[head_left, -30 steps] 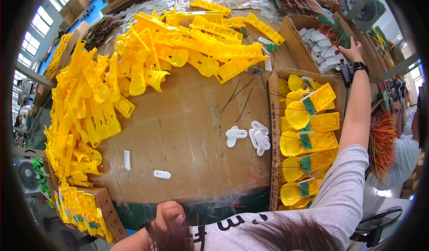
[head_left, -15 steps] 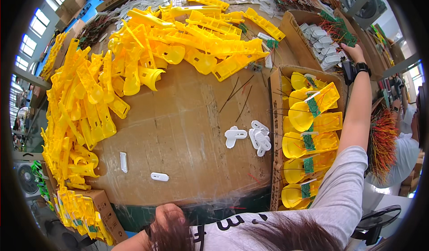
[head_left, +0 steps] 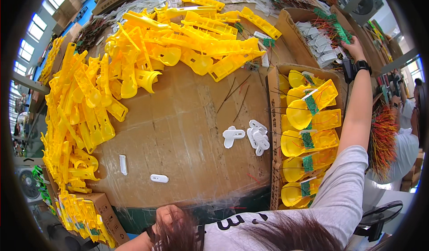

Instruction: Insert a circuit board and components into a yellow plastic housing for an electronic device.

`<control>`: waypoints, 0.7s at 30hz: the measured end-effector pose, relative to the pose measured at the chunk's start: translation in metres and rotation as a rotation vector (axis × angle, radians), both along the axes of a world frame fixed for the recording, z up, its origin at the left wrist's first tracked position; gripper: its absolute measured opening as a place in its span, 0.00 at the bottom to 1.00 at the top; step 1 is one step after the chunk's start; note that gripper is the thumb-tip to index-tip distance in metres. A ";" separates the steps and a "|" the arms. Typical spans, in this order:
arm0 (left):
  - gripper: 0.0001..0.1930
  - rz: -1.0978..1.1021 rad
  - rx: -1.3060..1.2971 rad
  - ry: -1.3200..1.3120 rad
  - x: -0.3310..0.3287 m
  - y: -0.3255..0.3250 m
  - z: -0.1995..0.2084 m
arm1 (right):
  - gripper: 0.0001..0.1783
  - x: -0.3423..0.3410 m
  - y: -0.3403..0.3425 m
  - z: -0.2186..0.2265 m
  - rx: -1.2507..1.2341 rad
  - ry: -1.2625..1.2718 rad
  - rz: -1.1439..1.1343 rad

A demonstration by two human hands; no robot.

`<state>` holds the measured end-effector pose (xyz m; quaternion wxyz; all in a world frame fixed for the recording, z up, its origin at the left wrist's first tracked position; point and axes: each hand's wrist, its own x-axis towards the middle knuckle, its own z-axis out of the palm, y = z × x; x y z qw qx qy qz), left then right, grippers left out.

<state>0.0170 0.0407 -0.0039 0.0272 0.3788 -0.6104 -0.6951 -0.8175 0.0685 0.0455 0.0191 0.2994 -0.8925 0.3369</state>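
Evidently, the right hand touched green circuit boards beyond the yellow-shell carton, finger grip undeterminable, while the left hand lay left of that carton's near end, finger closure obscured by hair; tangled red wires risked snagging if pulled

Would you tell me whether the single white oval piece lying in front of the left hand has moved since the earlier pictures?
No: judged against the cardboard work surface beneath it, the white oval piece lies in the same place.
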 end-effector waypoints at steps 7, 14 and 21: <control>0.08 -0.136 -0.344 0.215 0.001 -0.008 -0.002 | 0.32 0.028 -0.011 0.018 -0.114 0.178 -0.009; 0.07 -0.249 -0.473 0.256 -0.006 -0.013 0.015 | 0.37 0.043 -0.016 0.066 -0.193 0.101 0.005; 0.09 -0.199 -0.596 0.301 0.002 -0.008 0.008 | 0.31 0.121 -0.029 0.135 -0.319 0.261 -0.120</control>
